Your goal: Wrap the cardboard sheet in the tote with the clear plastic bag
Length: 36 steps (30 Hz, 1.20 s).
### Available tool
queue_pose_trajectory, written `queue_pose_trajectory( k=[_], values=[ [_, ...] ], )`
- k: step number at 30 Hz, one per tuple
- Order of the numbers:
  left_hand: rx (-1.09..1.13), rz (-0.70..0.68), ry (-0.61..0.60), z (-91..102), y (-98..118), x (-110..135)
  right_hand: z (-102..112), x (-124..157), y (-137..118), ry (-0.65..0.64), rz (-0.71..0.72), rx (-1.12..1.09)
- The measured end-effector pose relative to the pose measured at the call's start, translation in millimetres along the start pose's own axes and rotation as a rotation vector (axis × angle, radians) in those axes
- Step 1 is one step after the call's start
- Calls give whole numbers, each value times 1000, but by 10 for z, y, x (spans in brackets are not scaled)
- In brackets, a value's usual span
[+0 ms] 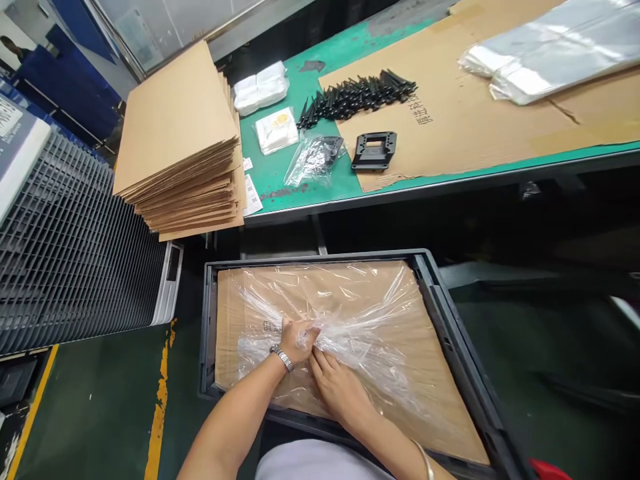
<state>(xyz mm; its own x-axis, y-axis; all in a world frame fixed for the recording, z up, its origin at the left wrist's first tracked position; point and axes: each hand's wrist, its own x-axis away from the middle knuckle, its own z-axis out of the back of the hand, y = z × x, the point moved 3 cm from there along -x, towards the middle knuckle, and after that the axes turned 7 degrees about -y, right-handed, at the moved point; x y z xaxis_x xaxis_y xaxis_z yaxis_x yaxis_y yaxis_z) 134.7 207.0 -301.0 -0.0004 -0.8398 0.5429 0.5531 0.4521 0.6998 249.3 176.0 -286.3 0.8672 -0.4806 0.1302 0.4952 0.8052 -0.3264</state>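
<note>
Clear plastic film (370, 320) is drawn together into a twisted bunch over a cardboard sheet (425, 363) inside a dark grey crate (450, 333). My left hand (296, 339), with a metal watch band at its wrist, is closed around the gathered film near the crate's middle. Just to the right and below, my right hand (340, 387) lies on the film with its fingers stretched out, fingertips against the bunch. Its thumb is hidden. Creases in the film fan out from my hands toward the crate's corners.
Beyond the crate runs a green workbench (340, 190) bearing a stack of cardboard sheets (185, 120), black pegs (360, 97), a black bracket (375, 151), a bagged part (315, 160) and plastic bags (560, 53). A grey slatted stack (75, 247) stands left.
</note>
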Motion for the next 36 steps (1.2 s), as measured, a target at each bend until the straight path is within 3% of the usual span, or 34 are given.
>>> queue_pose_trajectory(
  k=[3, 6, 7, 9, 11, 13, 19, 23, 29, 32, 36],
  values=[
    [-15, -29, -12, -8, 2, -13, 307, 93, 118, 117, 93, -178],
    [-5, -50, -34, -7, -4, -16, 600, -37, 415, 308, -44, -341],
    [6, -58, -43, 0, -6, -14, 654, -128, 522, 310, -114, -369],
    [42, -79, -63, 24, -12, -11, 688, -321, 689, 191, -198, -446],
    [101, -107, -85, 61, -24, -18, 660, -440, 769, 47, -219, -555],
    [183, -137, -120, 102, -45, -38, 602, -456, 763, -14, -233, -653],
    [440, -144, -203, 168, -110, -108, 245, -257, 446, -63, -343, -871],
    [498, -102, -185, 129, -127, -113, 226, -171, 343, -40, -326, -846],
    [377, -124, -188, 89, -136, -94, 467, -384, 666, 113, -255, -825],
    [232, -154, -93, 122, -114, -58, 384, -557, 782, -16, -168, -876],
    [15, -189, 66, 73, -84, -3, 200, -578, 834, -122, -193, -859]
  ],
)
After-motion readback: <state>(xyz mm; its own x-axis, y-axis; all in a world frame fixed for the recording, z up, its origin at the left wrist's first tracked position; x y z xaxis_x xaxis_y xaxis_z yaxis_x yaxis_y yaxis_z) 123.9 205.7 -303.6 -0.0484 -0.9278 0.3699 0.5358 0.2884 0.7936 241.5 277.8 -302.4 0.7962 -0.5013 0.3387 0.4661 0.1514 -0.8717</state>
